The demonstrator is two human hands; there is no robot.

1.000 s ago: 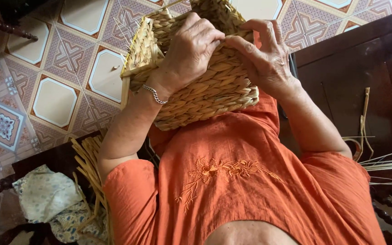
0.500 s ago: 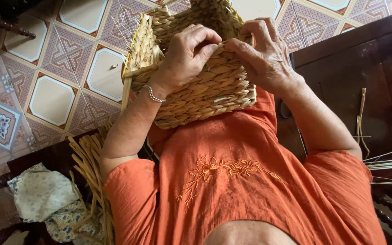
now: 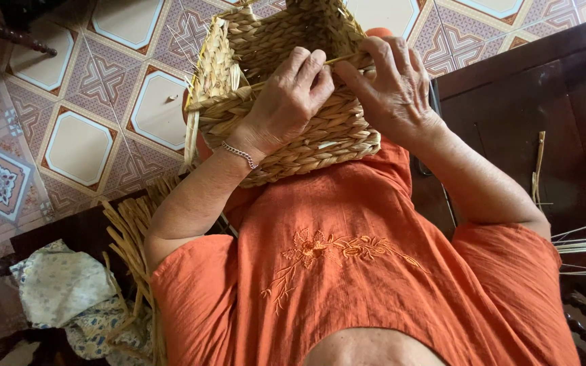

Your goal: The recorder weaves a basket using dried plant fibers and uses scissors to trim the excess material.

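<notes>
A thin straw strand (image 3: 347, 61) is pinched between the fingers of the left hand (image 3: 289, 102) and the right hand (image 3: 391, 88), near the top middle of the frame. Both hands are pressed on a woven basket (image 3: 266, 41), which is rested on the lap. A silver bracelet (image 3: 240, 154) is worn on the left wrist. Loose straw (image 3: 130, 237) is seen at the lower left.

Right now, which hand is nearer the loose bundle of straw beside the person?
Left. The left hand holds the woven basket just above the straw bundle; the right hand holds the basket's other side, farther away.
</notes>
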